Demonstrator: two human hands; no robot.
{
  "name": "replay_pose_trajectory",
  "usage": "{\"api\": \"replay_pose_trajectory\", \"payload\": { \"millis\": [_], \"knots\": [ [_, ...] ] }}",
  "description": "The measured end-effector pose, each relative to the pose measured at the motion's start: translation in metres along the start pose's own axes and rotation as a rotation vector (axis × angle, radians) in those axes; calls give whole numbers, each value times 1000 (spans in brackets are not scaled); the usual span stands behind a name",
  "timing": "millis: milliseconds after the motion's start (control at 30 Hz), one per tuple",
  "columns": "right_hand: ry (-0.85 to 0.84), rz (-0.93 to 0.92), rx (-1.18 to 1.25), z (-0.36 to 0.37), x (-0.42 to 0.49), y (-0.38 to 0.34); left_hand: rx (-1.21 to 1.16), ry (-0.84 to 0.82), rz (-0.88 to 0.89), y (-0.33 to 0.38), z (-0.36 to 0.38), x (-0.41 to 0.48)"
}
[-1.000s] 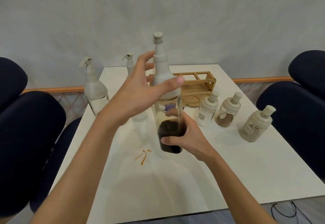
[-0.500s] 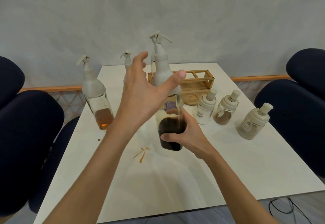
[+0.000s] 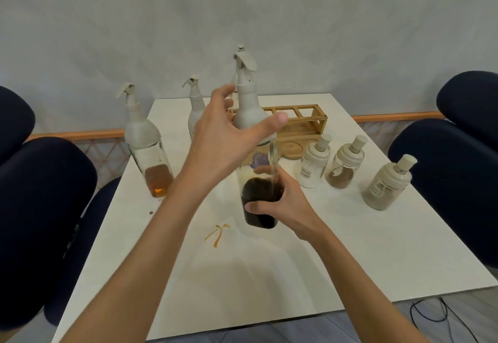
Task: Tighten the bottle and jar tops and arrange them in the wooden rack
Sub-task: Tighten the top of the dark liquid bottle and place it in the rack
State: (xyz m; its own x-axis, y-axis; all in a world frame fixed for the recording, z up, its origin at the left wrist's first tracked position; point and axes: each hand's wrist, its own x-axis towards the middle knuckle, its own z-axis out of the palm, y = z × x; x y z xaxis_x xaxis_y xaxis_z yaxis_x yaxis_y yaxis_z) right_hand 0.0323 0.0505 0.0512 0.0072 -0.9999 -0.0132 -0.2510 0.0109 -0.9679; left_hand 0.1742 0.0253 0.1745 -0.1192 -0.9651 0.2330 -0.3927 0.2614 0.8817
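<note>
right hand [image 3: 280,202]: clamped round the lower glass of the dark bottle [image 3: 260,208], holding it upright on the table [image 3: 296,275].
left hand [image 3: 223,143]: fingers spread wide, thumb and fingers arched around the bottle's pale top [image 3: 248,105]; whether they touch it, cannot tell.
step in hand: looks like turning this top tight, between twists.
rack [image 3: 299,121]: wooden, at the far end of the table just behind the held bottle; its slots look empty.
amber bottle [image 3: 147,148]: stands at the left edge, not in the rack.
far bottle [image 3: 195,105]: near the back, partly hidden by the left hand.
three jars [image 3: 346,165]: grouped on the right, near the rack but outside it.
spill [image 3: 217,232]: brown streaks on the table near the held bottle.
progress: early, by my reading; nothing is racked, all bottles and jars remain.
</note>
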Motion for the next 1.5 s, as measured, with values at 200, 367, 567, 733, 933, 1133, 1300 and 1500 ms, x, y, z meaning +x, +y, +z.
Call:
{"api": "replay_pose_trajectory", "payload": {
  "millis": [200, 367, 567, 733, 933, 1133, 1300, 1500],
  "knots": [
    [-35, 2, 4, 2, 4, 1, -44, -34, -37, -19, 16, 11],
    [-49, 80, -23, 3, 12, 20, -56, -294, 6, -35, 21, 16],
    [-24, 191, -40, 8, 24, 52, -53, -377, -16, -66, 40, 19],
    [-10, 182, -28, 10, 28, 64, -157, -252, -29, -66, 48, 19],
    [-1, 130, -64, 14, 26, 60, -105, 25, -50, -60, 71, 13],
    [183, -67, 20, 20, 26, 32, -71, 180, -86, -58, 91, 13],
    [135, 37, -23, 9, 39, 29, -107, -48, -128, -63, 83, 26],
    [-67, 104, -25, -8, 49, 27, -88, -198, 1, -68, 78, 44]
  ]
}}
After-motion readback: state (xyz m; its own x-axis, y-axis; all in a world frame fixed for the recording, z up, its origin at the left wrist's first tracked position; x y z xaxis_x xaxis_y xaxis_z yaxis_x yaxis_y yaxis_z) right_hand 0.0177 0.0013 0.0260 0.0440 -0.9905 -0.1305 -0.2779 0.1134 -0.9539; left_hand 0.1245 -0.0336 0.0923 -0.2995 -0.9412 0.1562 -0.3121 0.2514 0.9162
